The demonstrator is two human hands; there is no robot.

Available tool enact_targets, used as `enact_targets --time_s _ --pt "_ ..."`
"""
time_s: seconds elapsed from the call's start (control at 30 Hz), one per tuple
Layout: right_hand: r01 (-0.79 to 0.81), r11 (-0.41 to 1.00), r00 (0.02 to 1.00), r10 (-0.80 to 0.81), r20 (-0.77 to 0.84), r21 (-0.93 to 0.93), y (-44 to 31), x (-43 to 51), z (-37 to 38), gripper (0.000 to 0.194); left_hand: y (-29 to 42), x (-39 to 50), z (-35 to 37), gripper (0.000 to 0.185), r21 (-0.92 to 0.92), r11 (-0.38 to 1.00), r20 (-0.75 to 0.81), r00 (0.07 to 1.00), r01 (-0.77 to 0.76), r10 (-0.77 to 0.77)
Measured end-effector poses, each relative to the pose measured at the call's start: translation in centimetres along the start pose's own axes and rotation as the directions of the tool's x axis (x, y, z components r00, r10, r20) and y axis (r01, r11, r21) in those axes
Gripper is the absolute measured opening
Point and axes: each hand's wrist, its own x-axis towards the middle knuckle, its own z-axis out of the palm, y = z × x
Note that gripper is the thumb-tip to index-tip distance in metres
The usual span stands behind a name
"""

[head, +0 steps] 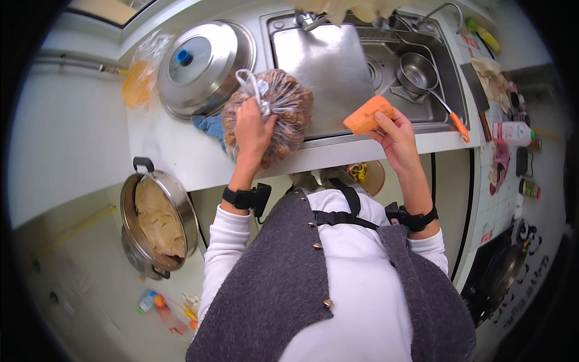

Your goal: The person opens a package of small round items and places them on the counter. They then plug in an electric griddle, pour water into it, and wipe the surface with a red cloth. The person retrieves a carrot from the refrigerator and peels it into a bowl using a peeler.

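My left hand (253, 129) grips the gathered neck of a clear plastic bag (289, 108) filled with brown, lumpy food that I cannot identify. The bag rests on the white counter, against the left edge of the sink. A white loop of its tie stands up above my fingers. Over the front of the sink, my right hand (398, 133) pinches an orange sponge-like block (368, 114) between thumb and fingers. A metal cover plate (325, 68) lies across the sink's left part, just behind that block.
A lidded steel pot (203, 59) stands behind the bag, above a blue cloth (210, 129). In the sink basin sits a saucepan (417, 72) with an orange-tipped handle. A cleaver (476, 88) lies right of the sink. A large steel pot (190, 217) stands lower left.
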Motion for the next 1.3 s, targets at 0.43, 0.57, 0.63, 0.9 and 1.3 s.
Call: enact_targets --time_s 0.43,0.57,0.63,0.9,1.3 --pt "0.03 0.999 0.993 -0.026 -0.115 0.032 0.4 0.1 0.6 0.029 -3.6 -0.1 -10.1 0.015 -0.4 0.914 -0.098 0.988 0.073 -0.121" --pt "-0.005 1.0 0.99 0.009 -0.142 0.029 1.4 0.7 1.5 0.029 -7.8 -0.1 -13.8 0.014 -0.215 0.968 -0.112 0.981 0.131 -0.158" --pt "0.011 0.999 0.993 -0.005 -0.118 0.05 2.1 1.0 2.1 0.029 -10.6 -0.7 -14.0 0.014 -0.184 0.975 -0.134 0.979 0.125 -0.151" --pt "-0.042 0.999 0.991 0.04 -0.129 -0.011 4.1 1.5 5.6 0.027 -16.8 -2.2 -14.2 0.035 0.048 0.986 -0.168 0.971 -0.163 0.168" --pt "0.243 0.908 0.962 -0.179 0.207 -0.341 0.4 -1.4 10.6 0.028 3.6 0.5 -8.3 0.071 -0.776 0.015 0.56 0.677 0.631 0.477"
